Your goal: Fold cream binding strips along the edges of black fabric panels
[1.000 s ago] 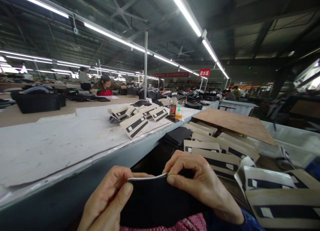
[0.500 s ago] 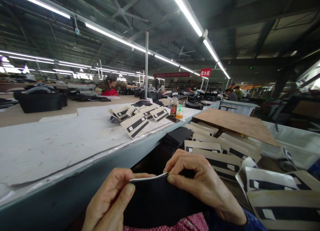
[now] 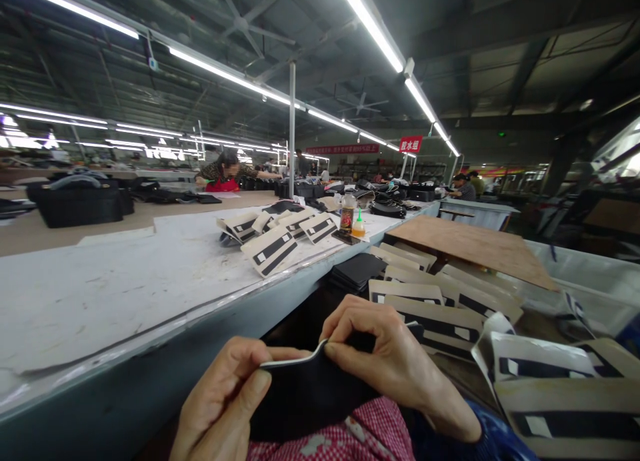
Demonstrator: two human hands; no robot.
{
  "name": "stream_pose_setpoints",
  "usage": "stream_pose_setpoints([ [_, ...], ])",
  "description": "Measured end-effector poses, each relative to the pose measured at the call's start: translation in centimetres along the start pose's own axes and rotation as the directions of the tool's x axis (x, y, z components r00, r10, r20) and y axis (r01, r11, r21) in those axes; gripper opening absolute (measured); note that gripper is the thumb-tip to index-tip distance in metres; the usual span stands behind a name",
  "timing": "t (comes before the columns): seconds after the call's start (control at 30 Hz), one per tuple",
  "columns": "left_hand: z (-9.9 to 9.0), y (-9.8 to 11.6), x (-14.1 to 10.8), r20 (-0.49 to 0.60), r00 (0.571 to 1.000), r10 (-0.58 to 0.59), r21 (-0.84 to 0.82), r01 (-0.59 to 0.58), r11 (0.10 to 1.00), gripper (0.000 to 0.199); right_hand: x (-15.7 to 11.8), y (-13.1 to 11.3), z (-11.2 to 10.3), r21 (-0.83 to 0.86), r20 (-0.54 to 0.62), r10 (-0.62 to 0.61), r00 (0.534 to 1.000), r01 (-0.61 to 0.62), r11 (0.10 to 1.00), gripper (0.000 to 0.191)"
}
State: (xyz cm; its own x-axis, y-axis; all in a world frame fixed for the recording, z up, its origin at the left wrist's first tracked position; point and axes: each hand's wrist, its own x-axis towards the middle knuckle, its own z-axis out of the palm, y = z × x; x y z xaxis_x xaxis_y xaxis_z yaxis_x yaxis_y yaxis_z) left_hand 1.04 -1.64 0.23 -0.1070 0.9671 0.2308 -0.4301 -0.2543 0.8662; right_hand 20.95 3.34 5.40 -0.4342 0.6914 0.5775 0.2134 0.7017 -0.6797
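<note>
Right hand [image 3: 373, 338] shifted nearer left hand [image 3: 225, 388], panel [image 3: 300, 398] edge bends sharper (both hands' fingers pinching it), edge-working apparently ongoing.

This is a factory workshop: a wide hall under a dark, beamed roof [image 3: 175, 31], with long rows of tube lights [image 3: 369, 24] and ceiling fans [image 3: 242, 23]. Several people [image 3: 465, 190] are at long tables [image 3: 110, 281] bearing black bags [image 3: 76, 202] and beige panels [image 3: 270, 250], and a red sign [image 3: 411, 144] stands out farther back.
</note>
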Motion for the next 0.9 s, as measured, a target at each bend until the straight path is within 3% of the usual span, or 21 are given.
stream_pose_setpoints([
  [0.1, -1.2, -0.6, 0.6, 0.081, 0.997, -0.008, -0.01, 0.008, 1.0, 0.012, 0.1, 0.2, 0.1, -0.061, -0.013, -0.014, 1.0, 0.013, 0.998, 0.027],
  [0.27, -1.6, -1.2, 1.0, -0.019, 0.999, -0.034, 0.023, 0.034, 0.999, 0.029, 0.1, 0.1, 0.0, -0.138, -0.001, -0.03, 1.0, 0.03, 0.99, 0.025],
  [0.43, -1.4, -0.9, 1.2, 0.018, 0.997, 0.074, 0.152, -0.076, 0.985, 0.021, -0.1, -0.7, 0.3, -0.212, 0.042, -0.081, 0.996, 0.088, 0.973, 0.026],
  [0.53, -1.7, -0.3, 1.7, 0.069, 0.996, 0.058, 0.27, -0.074, 0.96, 0.019, -0.1, -0.9, 0.4, -0.25, 0.067, -0.086, 0.994, 0.1, 0.963, 0.027],
  [0.6, -1.9, 0.2, 2.2, 0.123, 0.988, 0.089, 0.469, -0.137, 0.872, 0.016, -0.1, -0.9, 0.6, -0.274, 0.088, -0.091, 0.992, 0.111, 0.955, 0.027],
  [0.7, -1.7, 0.8, 2.7, 0.311, 0.934, 0.178, 0.714, -0.353, 0.605, 0.014, 0.0, -0.6, 1.0, -0.28, 0.118, -0.11, 0.987, 0.14, 0.95, 0.027],
  [0.8, -1.4, 0.5, 2.6, 0.457, 0.875, 0.162, 0.799, -0.484, 0.357, 0.02, 0.0, 0.2, 1.5, -0.257, 0.137, -0.095, 0.986, 0.128, 0.958, 0.025],
  [0.9, -1.3, -1.3, 2.3, 0.467, 0.873, 0.138, 0.851, -0.487, 0.197, 0.024, -0.4, 2.0, 2.0, -0.29, 0.171, -0.118, 0.978, 0.164, 0.943, 0.024],
])
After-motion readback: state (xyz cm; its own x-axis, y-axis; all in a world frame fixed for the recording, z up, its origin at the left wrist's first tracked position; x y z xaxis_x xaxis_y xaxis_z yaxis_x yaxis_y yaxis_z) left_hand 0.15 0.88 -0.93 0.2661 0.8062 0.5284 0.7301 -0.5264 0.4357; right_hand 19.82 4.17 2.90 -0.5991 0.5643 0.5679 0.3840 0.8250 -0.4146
